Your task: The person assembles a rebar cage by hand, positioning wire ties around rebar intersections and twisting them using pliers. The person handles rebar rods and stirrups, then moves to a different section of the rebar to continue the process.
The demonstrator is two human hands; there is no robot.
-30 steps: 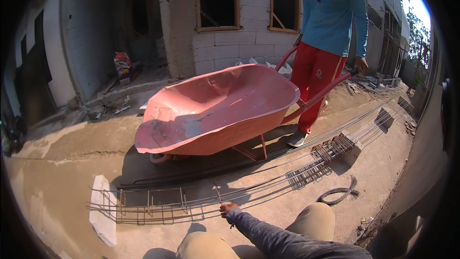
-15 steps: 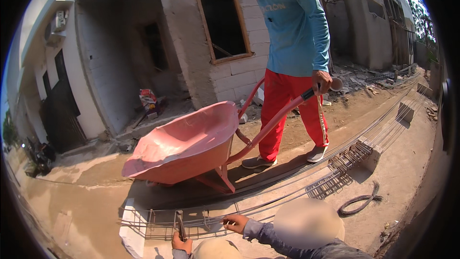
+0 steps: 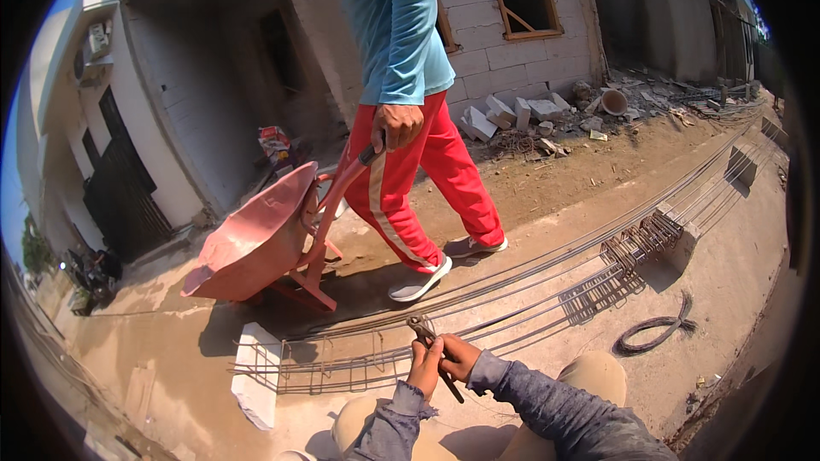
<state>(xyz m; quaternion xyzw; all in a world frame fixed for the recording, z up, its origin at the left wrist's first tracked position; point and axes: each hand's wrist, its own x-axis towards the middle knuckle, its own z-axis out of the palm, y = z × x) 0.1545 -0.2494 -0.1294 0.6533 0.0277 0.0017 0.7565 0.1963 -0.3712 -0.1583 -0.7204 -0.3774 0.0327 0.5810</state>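
My left hand [image 3: 423,369] is closed around a pair of pincers [image 3: 418,325], whose jaws point up and away from me. Against it, my right hand [image 3: 461,358] has its fingers curled in at the handles, and one dark handle end sticks out below the hands. Just beyond and to the left lies a rebar cage [image 3: 325,368] of long steel bars with square stirrups. Its left end rests across a white block [image 3: 255,371]. Farther right, several bunched stirrups [image 3: 642,243] sit around the bars.
A coil of tie wire [image 3: 653,335] lies on the concrete at right. Past the bars, a person in red trousers [image 3: 397,171] holds a red wheelbarrow [image 3: 256,235]. Concrete blocks [image 3: 681,243] prop the bars. Rubble [image 3: 530,113] lies along the block wall.
Both hands have come together, the left bringing the pincers up and right from the cage's end. The person and wheelbarrow have moved left. My view has shifted.
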